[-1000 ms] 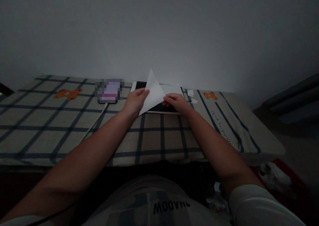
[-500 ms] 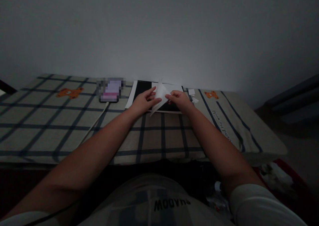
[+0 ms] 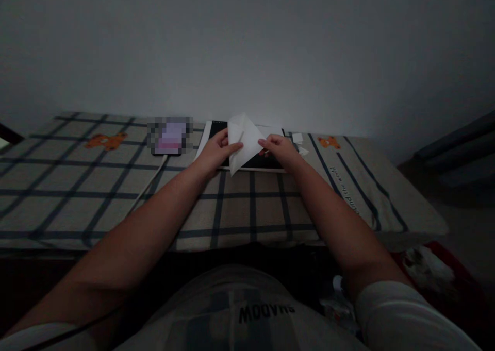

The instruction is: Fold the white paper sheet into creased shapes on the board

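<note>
A folded sheet of white paper (image 3: 247, 139), roughly diamond-shaped, is held up between my two hands. My left hand (image 3: 217, 149) pinches its left side, with the thumb in front and the fingers behind. At the right corner, the thumb and fingers of my right hand (image 3: 279, 149) grip the paper. Beneath it lies a flat black-and-white book or folder (image 3: 255, 162), partly covered by the paper and my hands. Small white paper scraps (image 3: 297, 138) lie just right of my right hand.
A plaid cloth (image 3: 235, 201) covers the table, which stands against a pale wall (image 3: 247, 47). To the left lies a phone (image 3: 170, 137) with a white cable (image 3: 149, 183) plugged in. Below the table's right side are a plastic bottle (image 3: 338, 284) and a red bin (image 3: 464, 284).
The white paper has turned from nearly edge-on so that its broad face shows. My left hand has shifted slightly left, and both hands still hold the paper.
</note>
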Demonstrator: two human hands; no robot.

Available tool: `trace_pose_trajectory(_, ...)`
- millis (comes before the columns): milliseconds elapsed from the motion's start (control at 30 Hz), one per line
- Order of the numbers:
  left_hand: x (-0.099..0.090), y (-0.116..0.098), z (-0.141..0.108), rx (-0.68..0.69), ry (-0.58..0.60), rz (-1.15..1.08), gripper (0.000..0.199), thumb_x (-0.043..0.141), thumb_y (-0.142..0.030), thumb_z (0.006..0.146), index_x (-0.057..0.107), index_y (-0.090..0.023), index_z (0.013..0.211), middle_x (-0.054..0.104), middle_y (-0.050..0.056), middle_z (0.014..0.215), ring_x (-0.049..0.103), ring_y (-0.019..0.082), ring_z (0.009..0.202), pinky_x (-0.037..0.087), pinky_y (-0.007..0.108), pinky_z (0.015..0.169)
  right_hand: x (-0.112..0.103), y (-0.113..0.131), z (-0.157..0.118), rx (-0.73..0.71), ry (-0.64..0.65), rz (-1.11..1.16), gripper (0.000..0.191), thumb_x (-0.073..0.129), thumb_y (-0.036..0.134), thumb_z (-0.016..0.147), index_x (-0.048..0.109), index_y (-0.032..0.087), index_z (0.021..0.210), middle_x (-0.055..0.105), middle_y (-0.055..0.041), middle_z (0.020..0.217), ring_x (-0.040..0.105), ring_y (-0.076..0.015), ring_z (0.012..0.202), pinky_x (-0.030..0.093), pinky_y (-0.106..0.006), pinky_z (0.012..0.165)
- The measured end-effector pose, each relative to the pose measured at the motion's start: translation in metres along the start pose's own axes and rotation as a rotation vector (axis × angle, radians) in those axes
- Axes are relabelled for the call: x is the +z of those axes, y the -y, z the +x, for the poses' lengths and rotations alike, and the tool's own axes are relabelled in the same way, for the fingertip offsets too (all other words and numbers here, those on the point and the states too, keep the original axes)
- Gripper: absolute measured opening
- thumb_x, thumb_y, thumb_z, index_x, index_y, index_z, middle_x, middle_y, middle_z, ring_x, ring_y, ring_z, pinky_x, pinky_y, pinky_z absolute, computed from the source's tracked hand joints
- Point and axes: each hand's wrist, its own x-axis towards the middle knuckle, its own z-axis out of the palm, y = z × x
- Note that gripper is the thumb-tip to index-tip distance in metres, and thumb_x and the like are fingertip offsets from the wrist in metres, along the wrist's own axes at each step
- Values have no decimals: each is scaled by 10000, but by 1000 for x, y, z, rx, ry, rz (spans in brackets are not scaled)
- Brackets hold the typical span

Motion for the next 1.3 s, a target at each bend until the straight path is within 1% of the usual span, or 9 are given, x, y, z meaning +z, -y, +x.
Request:
trace_pose_trajectory(133,-10,-6,4,-92,54,-98,679,879,-351,653,632,-190,1264,731,120,1229,677,331,1182,573,464,985,-8,-13,6,17,-43,-16,482,750,644,772,536,227,659,657,-16,668,557,-137,625,435,-283,614)
trace_pose_trajectory(267,-19,-13,4,-184,124,-147,593,858,-253,665,649,-202,1217,726,104,1229,650,315,1227,544,479,1036,-15,-17,8,7,-91,-136,431,744,572,811,556,220,650,619,-5,632,522,-131,605,416,-286,619)
trace_pose_trajectory(367,-20,-15,4,-223,125,-166,551,788,-185,697,642,-197,1228,727,95,1213,657,295,1210,547,482,1040,-19,-15,7,-23,-70,-214,413,721,528,840,541,218,636,602,-2,625,528,-138,619,428,-294,649)
trace_pose_trajectory(500,-20,-14,7,-289,85,-181,471,699,-128,709,656,-176,1176,742,81,1124,704,265,1093,593,460,979,-22,-13,7,-48,-59,-378,360,694,458,865,537,218,648,586,-5,642,506,-153,627,413,-312,650)
trace_pose_trajectory(667,-23,-13,13,-355,-85,-119,209,669,-80,740,682,-154,935,754,74,957,738,223,924,623,409,908,-26,-12,7,-70,-58,-579,277,642,333,879,522,216,659,551,-9,668,487,-170,670,373,-323,663)
trace_pose_trajectory(733,-23,-13,13,-359,-111,-78,141,670,-81,767,688,-148,890,758,82,940,740,219,912,623,396,901,-27,-11,6,-64,-32,-624,260,635,326,879,518,215,676,555,-16,692,489,-177,696,370,-328,678)
trace_pose_trajectory(967,-17,-9,9,-331,-69,33,146,687,-73,799,722,-138,926,761,95,967,727,226,1022,594,386,951,-29,-12,5,-66,22,-736,255,629,339,871,523,213,676,549,-30,706,474,-188,723,344,-337,684)
trace_pose_trajectory(1100,-18,-12,13,-413,-48,38,128,687,-19,800,703,-130,862,747,99,950,726,223,1031,575,404,981,-29,-11,5,-62,37,-743,252,625,344,871,526,211,682,550,-29,709,471,-186,721,340,-337,680)
trace_pose_trajectory(1300,-21,-13,22,-514,-10,23,153,654,-9,835,718,-140,882,751,74,998,723,185,1055,561,319,978,-29,-10,4,-35,50,-777,259,627,357,885,540,207,693,566,-34,720,479,-180,708,336,-337,671)
